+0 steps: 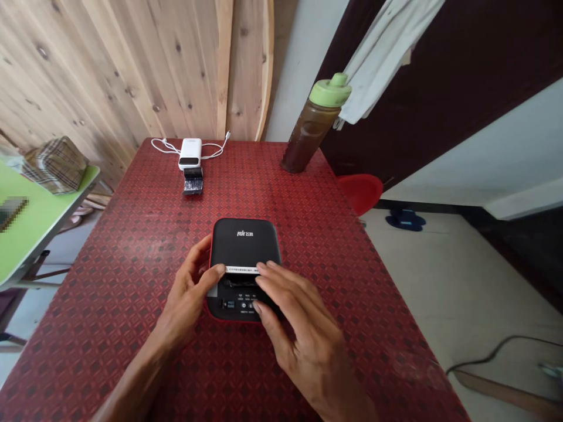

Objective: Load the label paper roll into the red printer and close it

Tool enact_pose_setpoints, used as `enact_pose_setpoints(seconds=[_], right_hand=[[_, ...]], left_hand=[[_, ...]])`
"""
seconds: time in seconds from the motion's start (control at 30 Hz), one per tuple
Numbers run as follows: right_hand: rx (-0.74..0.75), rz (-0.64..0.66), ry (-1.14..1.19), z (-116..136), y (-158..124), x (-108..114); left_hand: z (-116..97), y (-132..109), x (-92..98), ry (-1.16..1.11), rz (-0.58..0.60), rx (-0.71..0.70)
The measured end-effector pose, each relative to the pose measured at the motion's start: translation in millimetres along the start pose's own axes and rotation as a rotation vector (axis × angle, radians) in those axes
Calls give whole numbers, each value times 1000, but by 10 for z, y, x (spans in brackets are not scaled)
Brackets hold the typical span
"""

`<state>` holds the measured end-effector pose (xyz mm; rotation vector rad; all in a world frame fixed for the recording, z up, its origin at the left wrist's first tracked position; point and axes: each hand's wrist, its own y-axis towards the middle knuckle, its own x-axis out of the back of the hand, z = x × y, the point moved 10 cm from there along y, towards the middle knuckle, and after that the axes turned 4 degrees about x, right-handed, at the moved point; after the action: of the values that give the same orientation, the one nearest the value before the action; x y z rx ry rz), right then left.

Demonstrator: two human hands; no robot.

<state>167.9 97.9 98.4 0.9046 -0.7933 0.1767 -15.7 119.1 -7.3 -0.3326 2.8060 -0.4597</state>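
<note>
A small black printer (244, 246) with a red rim sits near the middle of the red table, with a white paper strip (241, 269) across its slot. My left hand (189, 293) grips the printer's left side, its fingertips reaching the strip's left end. My right hand (294, 322) lies over the front right of the printer, with its fingertips on the strip and its thumb near the button panel. The printer's front right corner is hidden beneath that hand.
The red patterned table (132, 281) holds a white power bank (190, 153) with a white cable (165, 146), a dark flat packet (193, 180), and a green-lidded bottle (316, 123) of brown liquid. A green table (48, 228) stands left; a red stool (360, 193) stands right.
</note>
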Motion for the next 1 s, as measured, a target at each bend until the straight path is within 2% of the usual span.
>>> enact_pose_setpoints(seconds=[0.17, 0.37, 0.5, 0.7, 1.0], right_hand=[[-124, -142, -29, -53, -256, 218], [-260, -157, -54, -67, -500, 151], [-316, -179, -53, -93, -541, 122], [-401, -188, -6, -196, -600, 100], [-365, -155, 3, -203, -536, 132]], left_hand=[[32, -124, 73, -27, 41, -12], [17, -161, 76, -4, 43, 0], [-13, -149, 56, 4, 45, -33], [-14, -151, 28, -34, 5, -8], [30, -148, 76, 26, 1, -22]])
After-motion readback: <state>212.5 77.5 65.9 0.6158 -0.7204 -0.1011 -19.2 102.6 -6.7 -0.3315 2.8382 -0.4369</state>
